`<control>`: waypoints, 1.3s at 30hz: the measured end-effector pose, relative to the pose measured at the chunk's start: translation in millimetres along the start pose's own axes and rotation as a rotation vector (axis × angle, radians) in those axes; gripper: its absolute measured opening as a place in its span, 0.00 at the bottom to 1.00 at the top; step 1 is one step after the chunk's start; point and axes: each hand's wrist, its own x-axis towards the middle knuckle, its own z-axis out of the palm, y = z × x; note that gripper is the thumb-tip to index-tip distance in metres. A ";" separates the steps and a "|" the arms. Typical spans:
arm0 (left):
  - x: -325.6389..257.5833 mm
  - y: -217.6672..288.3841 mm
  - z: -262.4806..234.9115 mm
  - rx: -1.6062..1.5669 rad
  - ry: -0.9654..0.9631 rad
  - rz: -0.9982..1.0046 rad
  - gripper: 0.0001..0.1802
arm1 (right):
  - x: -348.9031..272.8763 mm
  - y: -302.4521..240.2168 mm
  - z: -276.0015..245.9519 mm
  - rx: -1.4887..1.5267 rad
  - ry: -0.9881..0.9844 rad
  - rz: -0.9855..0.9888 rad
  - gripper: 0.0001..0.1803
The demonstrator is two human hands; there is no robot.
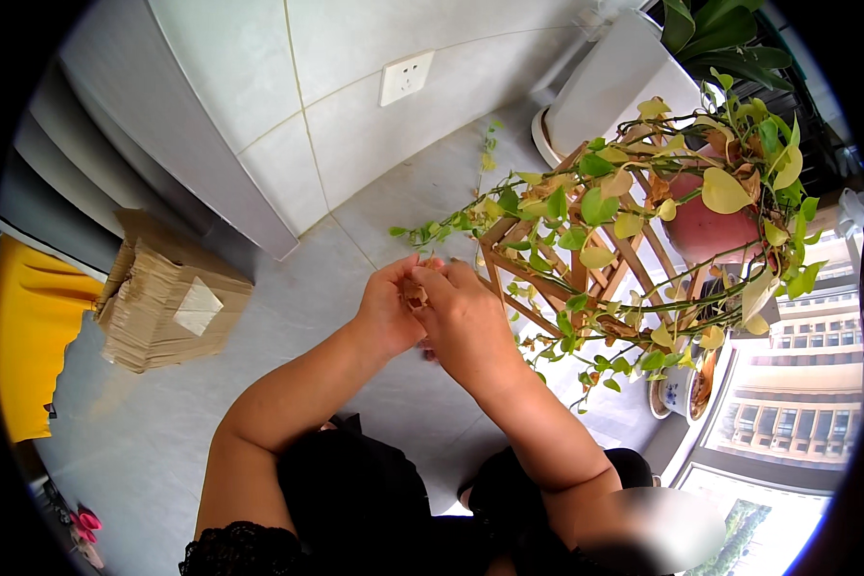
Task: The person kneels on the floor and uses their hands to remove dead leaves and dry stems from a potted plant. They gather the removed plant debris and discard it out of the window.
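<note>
R hand (463,322) over grey flr (302,298), tiled wall (355,125) beyond

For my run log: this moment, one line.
left hand: holding brown crumpled piece; right hand: touching it; trailing plant: mainly to right

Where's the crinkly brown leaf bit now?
Near the middle of the head view, the brown leaf bit is between the left hand and right hand, left of the wooden stand.

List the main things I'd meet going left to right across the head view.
Yellow cloth → cardboard box → left hand → right hand → reddish plant pot.
</note>
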 end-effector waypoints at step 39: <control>9.0 21.9 11.8 0.139 -0.192 0.086 0.05 | 44.6 58.2 22.9 0.995 0.981 0.716 0.09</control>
